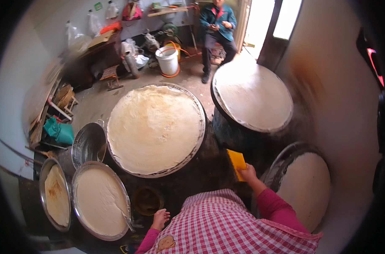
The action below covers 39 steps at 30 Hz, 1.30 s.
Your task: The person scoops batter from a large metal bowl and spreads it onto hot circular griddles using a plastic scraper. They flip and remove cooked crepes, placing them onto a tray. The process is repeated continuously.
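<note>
My right hand (247, 172) grips a yellow flat scraper (235, 164), held above the dark work surface between the griddles. My left hand (160, 219) holds nothing, its fingers loosely apart, beside a small dark brown pot (147, 200). Ahead of me a large round griddle carries a pale thin pancake (156, 127) that covers nearly all of it. On the far right griddle lies a smooth whitish batter layer (254, 95). Another pale layer (306, 192) covers the near right griddle. Left of my left hand stands a metal basin of thick batter (99, 201), a utensil at its right rim.
At the far left a metal pan holds a browned pancake (57, 194). Behind the batter basin stands a deep metal pot (89, 146). A white bucket (167, 61) and a seated person (218, 31) are at the back, near a bright doorway. A wall (332, 106) bounds the right side.
</note>
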Motion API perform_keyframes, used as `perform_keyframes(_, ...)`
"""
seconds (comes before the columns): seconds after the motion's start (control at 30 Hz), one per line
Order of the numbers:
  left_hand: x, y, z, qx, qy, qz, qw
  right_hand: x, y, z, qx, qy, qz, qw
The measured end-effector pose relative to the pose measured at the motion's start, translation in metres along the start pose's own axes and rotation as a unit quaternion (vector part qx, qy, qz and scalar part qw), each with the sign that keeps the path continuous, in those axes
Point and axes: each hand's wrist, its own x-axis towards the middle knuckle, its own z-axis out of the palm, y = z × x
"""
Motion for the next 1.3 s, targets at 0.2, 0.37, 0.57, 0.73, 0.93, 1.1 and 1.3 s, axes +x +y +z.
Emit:
perform_keyframes(0.2, 0.006, -0.006, 0.002, 0.116, -0.013, 0.000, 0.993, 0.032, 0.047, -0.032, 0.055, 0.117, -0.011, 0.992)
perform_keyframes(0.37, 0.026, -0.028, -0.004, 0.172, 0.005, 0.042, 0.984, 0.102, 0.069, -0.115, 0.006, 0.223, -0.069, 0.972)
perform_keyframes(0.57, 0.054, -0.041, 0.018, 0.234, -0.027, 0.066, 0.970, 0.177, 0.069, -0.215, -0.101, 0.271, -0.036, 0.957)
perform_keyframes(0.73, 0.044, -0.020, 0.039, 0.311, 0.003, 0.058, 0.949, 0.212, 0.064, -0.238, -0.154, 0.238, -0.008, 0.959)
perform_keyframes(0.93, 0.019, 0.038, 0.087, 0.408, 0.030, 0.071, 0.910, 0.229, 0.059, -0.254, -0.256, 0.196, 0.031, 0.946)
perform_keyframes(1.1, -0.002, 0.082, 0.120, 0.412, 0.044, 0.089, 0.906, 0.239, 0.058, -0.259, -0.235, 0.155, 0.040, 0.959)
perform_keyframes(1.3, 0.034, 0.057, 0.084, 0.313, -0.003, 0.052, 0.948, 0.228, 0.047, -0.231, -0.180, 0.122, 0.017, 0.976)
